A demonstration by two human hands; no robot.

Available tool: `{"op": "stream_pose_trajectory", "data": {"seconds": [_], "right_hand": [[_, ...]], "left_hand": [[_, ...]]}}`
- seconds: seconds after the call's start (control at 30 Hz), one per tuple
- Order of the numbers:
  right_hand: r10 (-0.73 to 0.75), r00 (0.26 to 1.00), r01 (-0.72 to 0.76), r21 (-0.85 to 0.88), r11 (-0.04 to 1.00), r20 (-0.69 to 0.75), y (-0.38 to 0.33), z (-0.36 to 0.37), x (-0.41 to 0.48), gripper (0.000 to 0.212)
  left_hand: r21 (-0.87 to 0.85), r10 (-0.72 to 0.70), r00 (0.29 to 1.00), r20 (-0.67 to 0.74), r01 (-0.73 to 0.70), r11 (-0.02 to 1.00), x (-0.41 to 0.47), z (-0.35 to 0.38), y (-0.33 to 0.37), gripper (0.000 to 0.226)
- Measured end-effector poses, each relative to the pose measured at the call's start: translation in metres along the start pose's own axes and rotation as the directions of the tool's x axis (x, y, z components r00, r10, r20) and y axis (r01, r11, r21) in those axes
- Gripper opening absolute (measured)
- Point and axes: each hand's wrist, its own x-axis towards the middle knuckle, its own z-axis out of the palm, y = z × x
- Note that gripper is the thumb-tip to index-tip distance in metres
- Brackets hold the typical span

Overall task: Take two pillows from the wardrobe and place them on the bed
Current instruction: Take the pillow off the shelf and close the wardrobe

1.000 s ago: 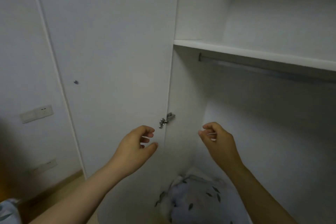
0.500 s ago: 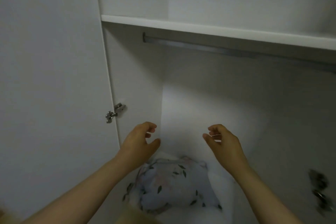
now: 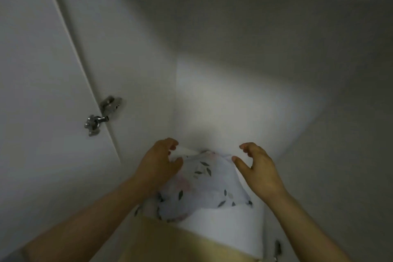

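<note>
Fingers [image 3: 170, 144] of the left hand [image 3: 158, 166] pinch one corner of the floral pillow [image 3: 204, 185]; the right hand [image 3: 259, 171] hovers half-curled, empty. Grip both corners before lifting it out.

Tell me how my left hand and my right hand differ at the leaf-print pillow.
The left hand pinches the leaf-print pillow at its far left corner, fabric between thumb and fingers; the right hand holds nothing, with only its thumb tip at the far right corner. The left hand overlaps the pillow; the right hand lies beside it. Both show their backs, fingers curled, inside the wardrobe.
</note>
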Motion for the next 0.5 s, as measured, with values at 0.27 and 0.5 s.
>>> {"op": "stream_pose_trajectory", "data": {"seconds": [0.27, 0.5], "right_hand": [[0.155, 0.970, -0.135, -0.115, 0.984, 0.188, 0.076, 0.082, 0.003, 0.043], [0.223, 0.902, -0.156, -0.202, 0.967, 0.369, 0.162, 0.142, -0.012, 0.042]], "left_hand": [[0.107, -0.153, 0.976, 0.156, 0.138, 0.985, 0.022, 0.077, -0.090, 0.047], [0.118, -0.302, 0.926, 0.225, 0.281, 0.952, 0.002, 0.168, -0.168, 0.039]]}}
